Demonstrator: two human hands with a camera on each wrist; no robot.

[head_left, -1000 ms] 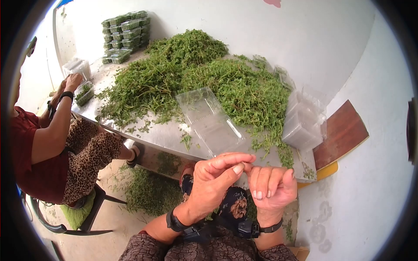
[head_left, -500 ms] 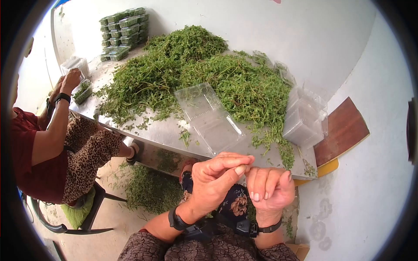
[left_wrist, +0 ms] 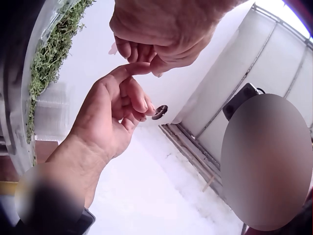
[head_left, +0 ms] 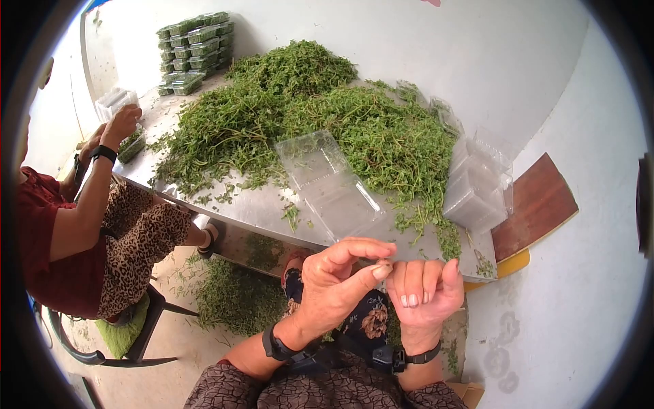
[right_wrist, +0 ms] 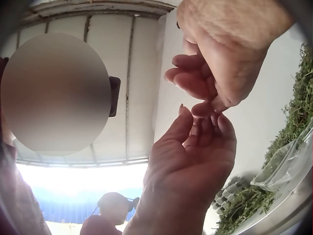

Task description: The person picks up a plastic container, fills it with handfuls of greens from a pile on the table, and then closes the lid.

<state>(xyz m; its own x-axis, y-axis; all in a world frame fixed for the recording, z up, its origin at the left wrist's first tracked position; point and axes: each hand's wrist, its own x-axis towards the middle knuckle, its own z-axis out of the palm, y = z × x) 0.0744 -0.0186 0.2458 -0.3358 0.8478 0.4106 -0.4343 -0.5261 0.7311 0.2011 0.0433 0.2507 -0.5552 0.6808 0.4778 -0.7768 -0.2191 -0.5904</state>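
My left hand (head_left: 327, 283) and right hand (head_left: 429, 296) meet in front of my lap, close before the table's front edge. With thumb and index finger bent around it, the left hand holds a fingertip of the right hand. The right palm faces me, its other fingers curled in and its thumb up. In the left wrist view the right hand (left_wrist: 105, 110) reaches one finger into the left hand's grasp. An open clear plastic clamshell box (head_left: 334, 187) lies on the metal table (head_left: 255, 221) just beyond. Behind it spreads a big heap of leafy green stems (head_left: 300, 116).
Nested clear boxes (head_left: 477, 187) stand at the table's right end, near a brown board (head_left: 535, 208). Filled boxes (head_left: 196, 51) are stacked at the back left. At left another person (head_left: 68, 218) sits handling a box. Greens (head_left: 238, 296) lie on the floor.
My left index finger has lifted a little from the thumb; both hands otherwise stay put. The other person's hand has moved right, over their box. The head view has shifted slightly.
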